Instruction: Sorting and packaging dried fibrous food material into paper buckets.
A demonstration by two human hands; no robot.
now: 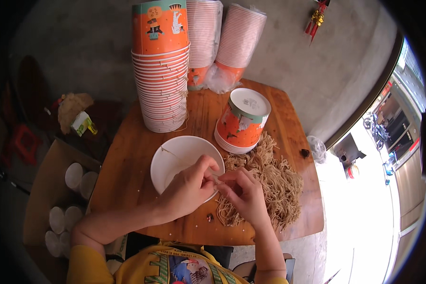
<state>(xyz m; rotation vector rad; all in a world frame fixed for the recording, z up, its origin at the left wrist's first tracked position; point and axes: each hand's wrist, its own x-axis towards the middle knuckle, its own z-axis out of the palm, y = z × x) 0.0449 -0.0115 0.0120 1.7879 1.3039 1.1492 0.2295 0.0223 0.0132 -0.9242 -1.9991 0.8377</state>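
Observation:
A white-lined paper bucket (175,151) stands mouth up on the wooden table in front of me. My left hand (187,189) reaches over its near right rim, the fingers closed in a pinch. Right against it is my right hand (244,194), its thumb and fingertips also pinched together. Something small and pale shows between the two hands, too hidden to name. A thin brown string lies across the bucket's far left rim. Under and beside my right hand spreads a loose heap of tan twine (281,189).
Behind the bucket rises a tall stack of orange paper buckets (161,90); a shorter upside-down stack (244,123) stands to its right. Two plastic-wrapped stacks lean at the wall. A cardboard box (42,199) with several pale round containers sits left of the table (201,125).

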